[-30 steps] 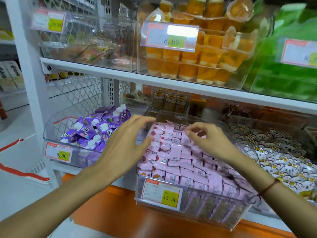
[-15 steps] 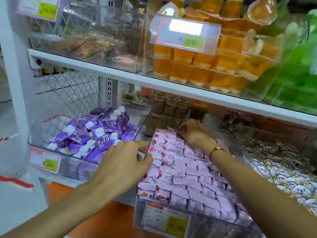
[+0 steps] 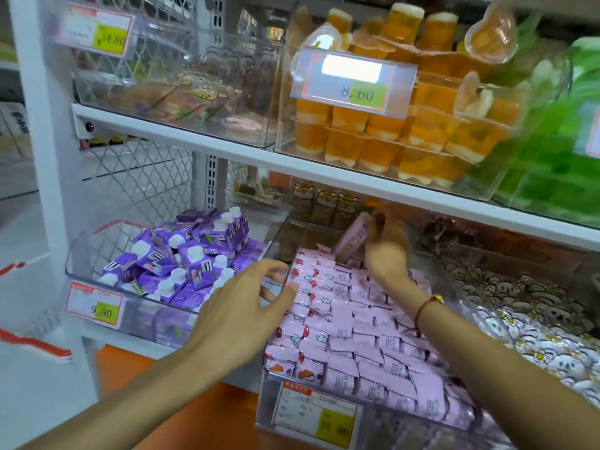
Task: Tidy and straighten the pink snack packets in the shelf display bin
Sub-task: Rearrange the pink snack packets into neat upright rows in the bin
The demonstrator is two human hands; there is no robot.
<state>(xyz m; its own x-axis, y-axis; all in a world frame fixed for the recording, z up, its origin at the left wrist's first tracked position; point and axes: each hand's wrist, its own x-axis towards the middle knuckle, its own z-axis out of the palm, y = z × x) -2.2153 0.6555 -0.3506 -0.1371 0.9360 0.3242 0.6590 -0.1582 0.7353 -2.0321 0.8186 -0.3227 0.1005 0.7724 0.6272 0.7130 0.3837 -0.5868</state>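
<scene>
Clear hard plastic forms the display bin (image 3: 272,404) at lower centre of the frame, a sloped rectangular trough with a paper price tag (image 3: 316,414) on its front wall. Glossy pink snack packets (image 3: 354,336), flat and pillow-shaped with crimped ends, fill it in overlapping rows. To its left a second clear bin (image 3: 81,271) holds purple cartons (image 3: 188,254) with white caps; across the upper frame a white metal shelf (image 3: 227,147) carries translucent orange jelly cups (image 3: 389,138).

From lower left the left hand (image 3: 240,316) reaches in palm down, fingers spread and loosely open, its fingertips at the bin's left wall and the nearest packets; it grips nothing. At the back of the bin, centre frame, the right hand (image 3: 386,245) is closed around one raised pink packet (image 3: 352,238), tilted up above the rows, pinched between thumb and fingers. A red cord bracelet (image 3: 425,308) circles that wrist.

Motion blur smears the right edge; the green packs (image 3: 552,164) there and the white wrapped sweets (image 3: 535,319) below are hard to make out. Both forearms are cut off by the bottom edge.
</scene>
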